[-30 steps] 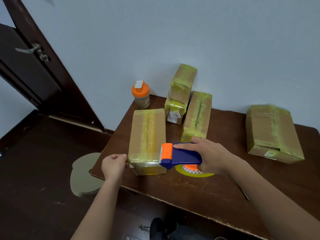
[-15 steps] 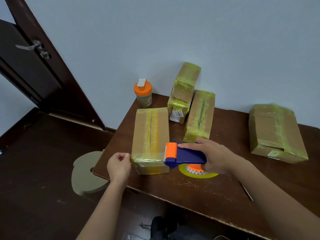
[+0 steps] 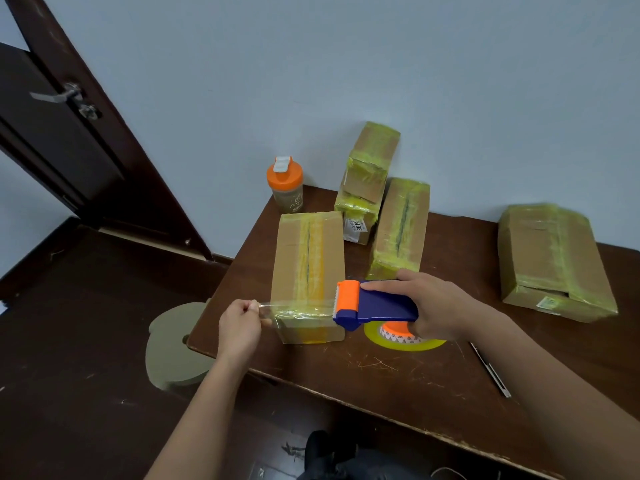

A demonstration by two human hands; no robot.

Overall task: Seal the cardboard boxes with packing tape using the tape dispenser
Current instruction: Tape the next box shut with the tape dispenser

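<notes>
since a moment earlier, my left hand (image 3: 239,323) had drawn away from the near box (image 3: 306,271), pulling a strip of clear tape (image 3: 298,308) out across its near end, and the tape dispenser (image 3: 375,304) had lifted a little off the box edge. that left hand was pinching the free end of the tape between thumb and fingertips, just off the box's left corner. my right hand (image 3: 440,310) was wrapped around the blue body of the dispenser, with its orange head and toothed blade pointing toward my left hand and the yellowish roll hanging under my palm. the box lay between my two hands, on the table (image 3: 415,375), already carrying a yellow band along its top seam.

i judged the tape would be thin, limp and very sticky, apt to fold on itself or wrinkle if it went slack, so holding it only at the very end and keeping it taut seemed right. the box looked light and stiff, likely to slide if i pressed sideways. three more taped boxes (image 3: 554,258) sat beyond my right hand.
</notes>
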